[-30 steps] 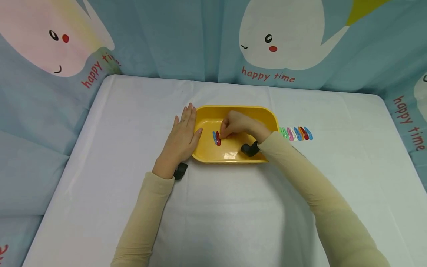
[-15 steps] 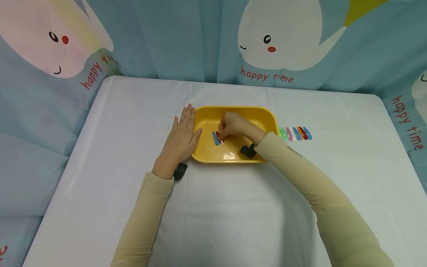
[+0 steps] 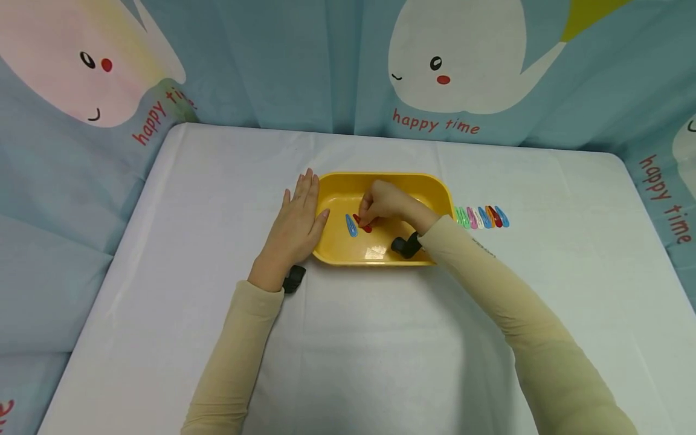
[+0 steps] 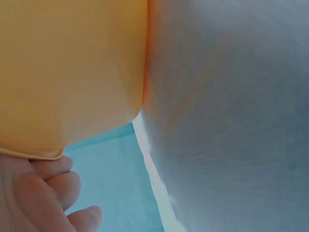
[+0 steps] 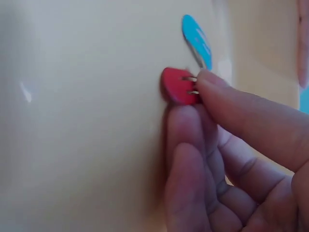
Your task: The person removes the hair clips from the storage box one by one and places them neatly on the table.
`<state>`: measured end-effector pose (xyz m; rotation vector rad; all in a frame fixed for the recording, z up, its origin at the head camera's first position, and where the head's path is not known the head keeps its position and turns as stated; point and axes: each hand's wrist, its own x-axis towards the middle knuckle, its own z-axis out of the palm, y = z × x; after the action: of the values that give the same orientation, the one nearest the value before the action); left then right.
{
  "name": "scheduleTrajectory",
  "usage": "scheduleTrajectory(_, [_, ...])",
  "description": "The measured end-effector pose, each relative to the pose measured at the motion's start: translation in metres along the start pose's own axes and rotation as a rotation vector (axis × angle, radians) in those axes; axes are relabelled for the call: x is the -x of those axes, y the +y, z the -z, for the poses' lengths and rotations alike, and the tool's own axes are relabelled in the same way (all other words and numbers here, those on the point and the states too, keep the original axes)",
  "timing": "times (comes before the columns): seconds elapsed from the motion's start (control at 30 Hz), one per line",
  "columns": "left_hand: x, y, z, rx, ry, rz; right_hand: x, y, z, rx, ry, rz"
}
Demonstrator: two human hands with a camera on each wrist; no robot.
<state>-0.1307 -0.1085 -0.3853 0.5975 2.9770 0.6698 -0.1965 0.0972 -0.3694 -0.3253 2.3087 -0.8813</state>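
Note:
Inside the yellow tray (image 3: 375, 263), my right hand (image 3: 385, 200) pinches a red snap hair clip (image 5: 177, 86) between thumb and fingers; part of the clip is covered by the fingertips. A blue hair clip (image 3: 351, 225) lies on the tray floor just left of the red one, and the right wrist view shows the same blue clip (image 5: 197, 41) beyond the thumb. My left hand (image 3: 296, 220) rests against the tray's left rim with its fingers straight. Fingers (image 4: 43, 193) of that hand show below the tray edge in the left wrist view.
A row of several colored hair clips (image 3: 481, 217) lies on the white table (image 3: 353, 350), right of the tray. Black wrist cameras sit at both wrists. A blue curtain (image 3: 293, 66) with whale prints stands behind the table.
The red clip has turned to a slant and shifted right, away from the blue clip. My right hand made small moves with it; my left hand stayed in place.

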Motion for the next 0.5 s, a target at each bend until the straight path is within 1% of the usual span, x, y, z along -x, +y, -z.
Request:
scheduleTrajectory(0.17, [-0.0001, 0.0, 0.0004, -0.002, 0.001, 0.004, 0.0033, 0.0026, 0.0031, -0.066, -0.05, 0.026])
scheduleTrajectory(0.23, [0.0007, 0.0005, 0.0007, 0.0, 0.001, 0.005, 0.0045, 0.0038, 0.0048, -0.07, -0.078, 0.037])
scheduleTrajectory(0.33, [0.0012, 0.0004, 0.0001, 0.0, -0.001, 0.006, 0.0057, 0.0049, 0.0064, -0.063, -0.11, 0.031])
scheduleTrajectory(0.5, [0.0013, 0.0004, 0.0, -0.003, -0.007, 0.005, 0.0088, 0.0055, 0.0081, -0.058, -0.132, 0.029])
